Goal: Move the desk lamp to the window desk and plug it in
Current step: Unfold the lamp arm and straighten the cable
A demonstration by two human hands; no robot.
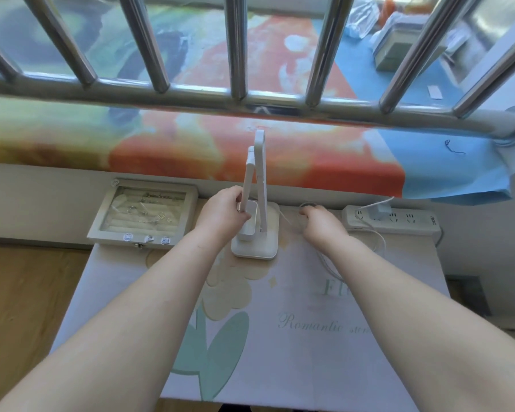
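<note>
Desk lamp: upright at the bench's 12 o'clock edge.
Left hand: grips the lamp's folded arm.
Right hand: at the lamp's 3 o'clock, fingers curled round the white cord.
Power strip: farther toward 3 o'clock, an adapter plugged in.
Jewellery box: lamp's 9 o'clock.

Metal window bars with daylight behind, colourful cloth spread below them, pale wall beneath, wooden floor at left, desk under a flower-print cover.
</note>
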